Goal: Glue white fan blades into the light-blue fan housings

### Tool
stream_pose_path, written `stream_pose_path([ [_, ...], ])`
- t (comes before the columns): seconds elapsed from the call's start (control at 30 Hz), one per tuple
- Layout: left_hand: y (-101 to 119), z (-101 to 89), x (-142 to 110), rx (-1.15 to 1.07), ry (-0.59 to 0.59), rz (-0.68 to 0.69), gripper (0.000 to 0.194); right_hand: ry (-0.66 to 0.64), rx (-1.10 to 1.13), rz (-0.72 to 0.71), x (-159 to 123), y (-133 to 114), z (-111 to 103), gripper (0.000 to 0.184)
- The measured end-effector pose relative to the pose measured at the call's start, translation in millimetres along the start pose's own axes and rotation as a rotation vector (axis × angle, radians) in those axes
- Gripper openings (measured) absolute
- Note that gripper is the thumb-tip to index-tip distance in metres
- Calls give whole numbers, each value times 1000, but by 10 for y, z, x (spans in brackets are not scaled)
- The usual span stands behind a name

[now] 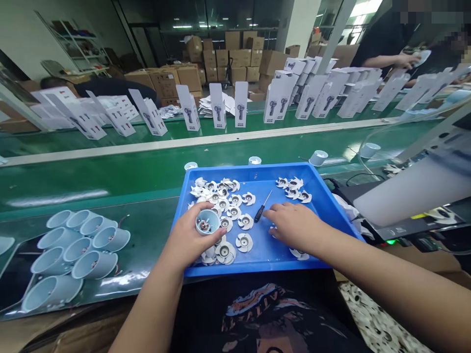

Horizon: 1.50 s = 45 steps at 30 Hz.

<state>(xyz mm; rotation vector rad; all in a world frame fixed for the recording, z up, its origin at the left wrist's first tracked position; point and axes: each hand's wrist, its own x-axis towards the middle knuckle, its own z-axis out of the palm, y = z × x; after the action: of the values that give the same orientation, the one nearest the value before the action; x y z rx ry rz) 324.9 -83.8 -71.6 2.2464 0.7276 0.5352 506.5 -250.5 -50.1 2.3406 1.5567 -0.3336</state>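
Note:
My left hand (191, 233) is wrapped round a light blue fan housing (208, 221), a short cup whose open end faces me and shows small metal parts and wires inside. Beneath it is a blue tray (250, 266) with many white fan impellers (244, 241) heaped mostly on its left side. My right hand (290, 223) reaches down over the tray's right part, fingers bent, near a partly covered impeller; what its fingertips touch is hidden. Just left of those fingers lies a black-handled screwdriver (260, 212). A small group of impellers (293, 188) rests in the far right corner.
Several light blue housings (79, 250) stand on the bench at left. More cups (318, 158) sit behind the tray on the green belt (110, 179). Open white boxes (218, 108) line the far side. A white cylinder (415, 184) juts in from the right, and a co-worker's hand (406, 61) shows beyond.

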Motion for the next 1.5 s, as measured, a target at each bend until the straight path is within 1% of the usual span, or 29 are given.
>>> stream_pose_path([
  [0.13, -17, 2, -13, 8, -11, 14, 45, -2, -42, -14, 210, -100, -18, 22],
  [0.23, -20, 3, -14, 0, -5, 3, 46, 9, -52, -18, 284, -100, -8, 23],
  [0.37, 8, 5, -14, -4, 2, -8, 48, 36, -38, 28, 176, 21, 1, 33],
  [0.53, 34, 0, -17, 27, -32, -3, 47, -83, 25, 66, -26, 182, 94, 39],
  [0.67, 8, 7, -6, 22, -40, -12, 48, -42, 71, 67, -92, 189, 185, 45],
  [0.8, -5, 22, -44, -4, -48, -7, 49, -62, 92, 47, -98, 144, 269, 39],
  [0.9, -15, 32, -79, -55, -56, 2, 52, -44, 79, 11, -60, 166, 408, 33],
  [0.97, -36, 39, -91, -106, -26, 17, 54, -14, 67, -21, -20, 212, 527, 31],
  [1.07, -58, 53, -113, -182, 83, 64, 55, 23, 56, -34, -12, 277, 646, 28],
  [1.13, -63, 69, -130, -221, 151, 86, 55, 11, 86, -25, -48, 297, 647, 29],
  [1.17, -67, 79, -135, -239, 172, 89, 57, -16, 119, -12, -66, 298, 627, 30],
  [1.23, -84, 99, -134, -272, 196, 91, 64, -69, 198, 25, -80, 284, 572, 33],
  [1.3, -110, 110, -118, -295, 201, 89, 68, -116, 229, 59, -58, 260, 530, 30],
  [1.33, -123, 108, -107, -299, 208, 98, 67, -120, 218, 67, -40, 248, 520, 28],
  [1.37, -134, 102, -97, -291, 224, 127, 64, -95, 202, 58, -26, 237, 517, 26],
  [1.4, -139, 93, -90, -269, 252, 177, 61, -33, 190, 43, -22, 227, 518, 25],
  [1.43, -137, 82, -91, -234, 287, 248, 58, 67, 197, 14, -34, 217, 518, 26],
  [1.5, -103, 73, -127, -132, 337, 430, 53, 354, 284, -86, -118, 181, 498, 32],
])
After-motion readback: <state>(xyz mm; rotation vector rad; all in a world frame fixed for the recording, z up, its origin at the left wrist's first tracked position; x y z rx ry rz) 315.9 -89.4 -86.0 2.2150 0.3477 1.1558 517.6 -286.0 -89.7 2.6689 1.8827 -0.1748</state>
